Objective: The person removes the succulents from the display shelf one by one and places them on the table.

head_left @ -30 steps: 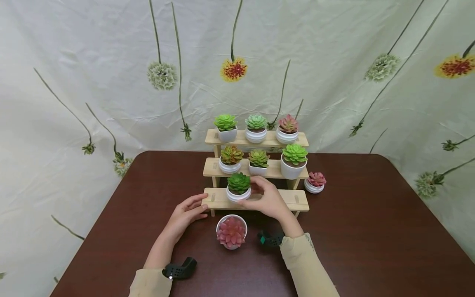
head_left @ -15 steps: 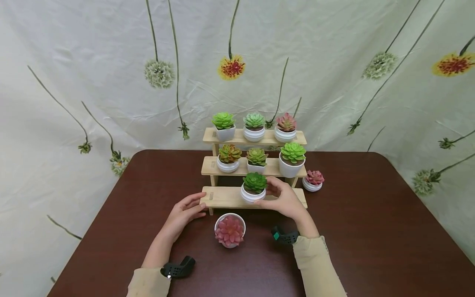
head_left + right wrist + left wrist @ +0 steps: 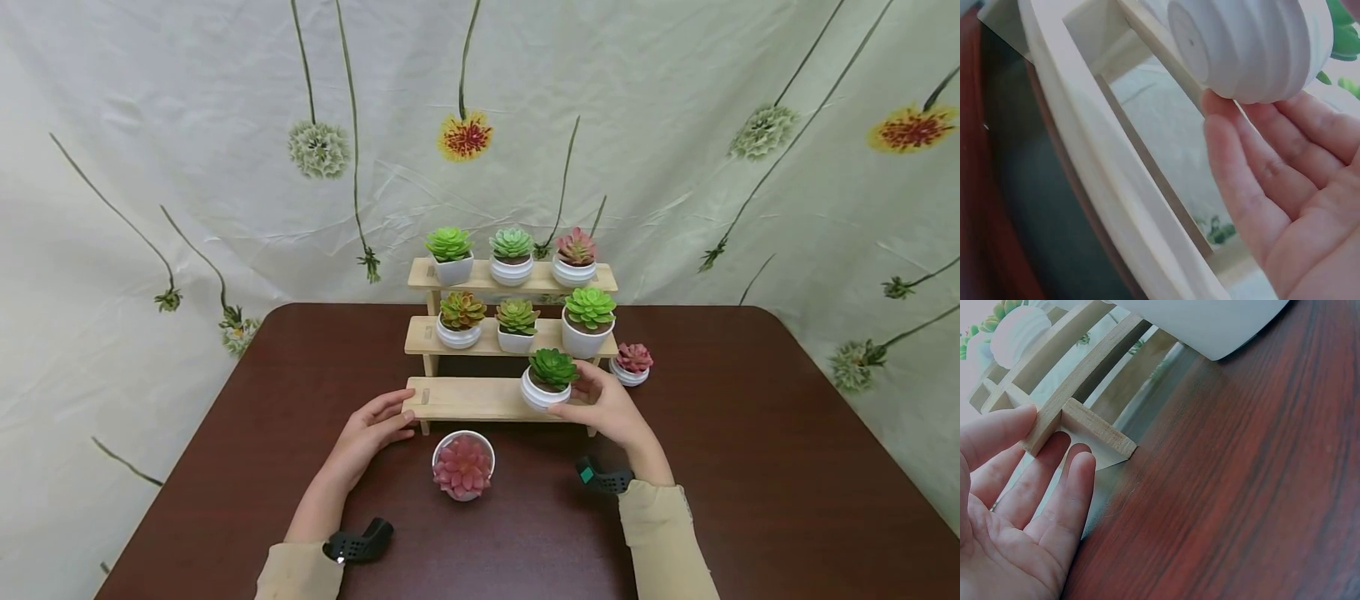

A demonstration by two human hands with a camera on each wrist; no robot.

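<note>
Dark green rosette succulent in a round, white, ribbed pot [image 3: 549, 383]: I see it over the right part of the lowest board [image 3: 465, 400]; its right side is against the fingers. In the right wrist view its underside is visible, so it is off the wood.
Right hand [image 3: 611, 407]: thumb and fingers are bent, only so far apart as the pot requires, and they pinch it.
Left hand [image 3: 371, 429]: thumb and fingers hold the left end of the same board, with narrow spacing.
Three-tier stand of pale wood [image 3: 430, 331]: it bears three potted succulents on the top level and three on the middle one.
Pink succulent in a white pot [image 3: 462, 471]: near, in front of the stand.
Small red-pink succulent in a white ribbed pot [image 3: 632, 365]: just beside the stand, at right.
Dark reddish-brown table [image 3: 750, 467]: it is under all of these.
</note>
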